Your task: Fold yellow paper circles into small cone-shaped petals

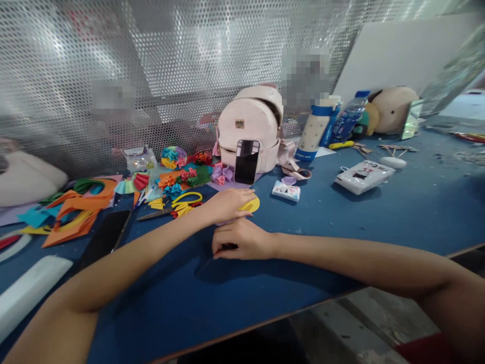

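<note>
Though partly hidden, a round-edged yellow piece [252,203].

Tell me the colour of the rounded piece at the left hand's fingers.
The rounded piece is yellow, best seen in the head view.

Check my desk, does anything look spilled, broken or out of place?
I see no spill or breakage. The untidy spot is on your left, where orange paper overlaps other coloured pieces in a loose heap. The phone standing on end against the pale backpack is slightly odd, but looks deliberately propped.
</note>
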Motion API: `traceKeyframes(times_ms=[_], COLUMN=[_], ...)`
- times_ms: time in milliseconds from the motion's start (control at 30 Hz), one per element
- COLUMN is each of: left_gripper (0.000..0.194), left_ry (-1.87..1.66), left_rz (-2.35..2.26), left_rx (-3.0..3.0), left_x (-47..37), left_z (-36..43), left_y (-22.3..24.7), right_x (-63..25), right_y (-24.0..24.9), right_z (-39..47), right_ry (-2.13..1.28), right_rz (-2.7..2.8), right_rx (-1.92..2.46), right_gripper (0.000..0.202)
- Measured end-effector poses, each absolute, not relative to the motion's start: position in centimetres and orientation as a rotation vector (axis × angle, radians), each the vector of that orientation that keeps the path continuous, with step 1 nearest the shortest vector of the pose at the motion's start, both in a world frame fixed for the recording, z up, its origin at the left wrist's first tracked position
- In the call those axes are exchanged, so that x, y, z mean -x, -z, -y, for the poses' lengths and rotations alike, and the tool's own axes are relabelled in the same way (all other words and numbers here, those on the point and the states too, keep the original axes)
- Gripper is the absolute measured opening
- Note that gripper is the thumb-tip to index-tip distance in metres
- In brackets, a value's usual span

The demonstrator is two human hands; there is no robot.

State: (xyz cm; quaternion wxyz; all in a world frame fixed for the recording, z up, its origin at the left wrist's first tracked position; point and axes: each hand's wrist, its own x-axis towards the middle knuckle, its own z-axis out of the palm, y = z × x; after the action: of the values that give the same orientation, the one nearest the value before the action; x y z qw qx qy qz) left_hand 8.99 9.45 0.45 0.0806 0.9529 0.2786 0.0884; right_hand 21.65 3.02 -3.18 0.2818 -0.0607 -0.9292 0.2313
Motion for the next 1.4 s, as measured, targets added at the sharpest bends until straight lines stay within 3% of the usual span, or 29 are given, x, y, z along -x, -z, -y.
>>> traceKeyframes(times_ms=[367, 600, 833, 1033, 1200, 1400], left_gripper=[0.028, 0.029, 0.011, 0.032, 0.035, 0.049], left_ry=[-0.281, -0.539, -0.938, -1.006, -1.155, -1.25], left_rz=[-0.855, -0.972, -1.042, -1.095, -1.158, -1.18], left_rx=[-2.719, -2.631, -2.224, -1.906, -1.592, -1.52], left_x=[-9.4, -9.3, -7.4, -4.6, -1.5, -0.1], left_z=[-10.9, -11.2, -9.5, -7.7, -5.7, -1.8], left_y=[-0.7, -2.3, -4.4, -3.9, -1.8, 1.4], right_x=[-21.8, -21.8, -21.9, -22.2, -23.1, -23.0], right_y=[2.9, 2.6, 2.8, 2.8, 2.0, 2.4], right_z=[-2.9, -2.9, -2.8, -3.2, -5.0, -6.6], right_ry=[-0.644, -0.6, -0.548, -0.377, -0.152, -0.597], right_rz=[2.533, 2.542, 2.549, 2.585, 2.546, 2.126], right_rx=[0.15, 0.149, 0.153, 0.184, 0.336, 0.693], right_gripper=[0.012, 0.014, 0.015, 0.02, 0.022, 0.01])
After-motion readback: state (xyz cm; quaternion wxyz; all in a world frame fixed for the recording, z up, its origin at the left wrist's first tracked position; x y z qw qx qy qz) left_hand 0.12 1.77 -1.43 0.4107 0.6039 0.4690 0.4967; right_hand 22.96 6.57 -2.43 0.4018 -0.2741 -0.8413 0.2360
